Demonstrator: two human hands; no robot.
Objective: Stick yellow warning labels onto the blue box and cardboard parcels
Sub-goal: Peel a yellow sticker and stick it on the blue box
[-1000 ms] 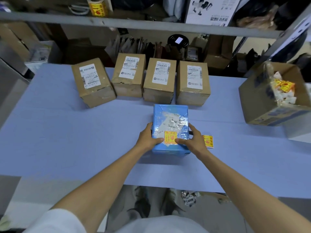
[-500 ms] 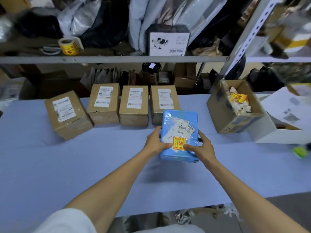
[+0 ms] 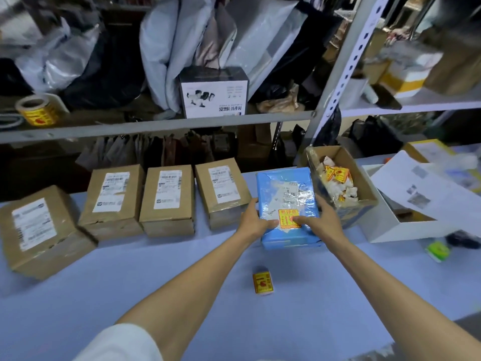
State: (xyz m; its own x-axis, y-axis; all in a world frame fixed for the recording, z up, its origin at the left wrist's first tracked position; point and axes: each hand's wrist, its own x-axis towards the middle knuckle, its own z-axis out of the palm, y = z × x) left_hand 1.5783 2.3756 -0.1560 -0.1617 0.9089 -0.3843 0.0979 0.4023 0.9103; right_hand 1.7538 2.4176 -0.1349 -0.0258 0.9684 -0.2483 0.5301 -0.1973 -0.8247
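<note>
Both hands are on the blue box [image 3: 285, 194], near the bench's [image 3: 130, 295] far edge, right of centre. The left hand [image 3: 256, 221] grips the box's left side, fingers curled round the edge, thumb lying on the top face. The right hand [image 3: 321, 217] grips the right side the same way, with its thumb pressed across the yellow label [image 3: 286, 217]. The box sits between the two palms, near end toward the person, held by its near half. The label is on the top face near the near edge, over torn white paper and clear tape. I can't tell if the box rests on the bench or is lifted slightly.

Four parcels [image 3: 168, 201] sit in a row to the left of the box along the far edge, each with a white shipping label on top. The nearest one is just beside the left hand, and the leftmost is turned at an angle. None shows a yellow label.

A loose label [image 3: 263, 282] lies flat on the bench, nearer the front edge, between the forearms and apart from the box.

An open carton [image 3: 364, 188] holding label scraps is just right of the box, touching or almost touching it behind the right hand. A white box [image 3: 395, 227] is further right. A label roll [image 3: 36, 113] sits on the shelf [image 3: 156, 126] at far left.
</note>
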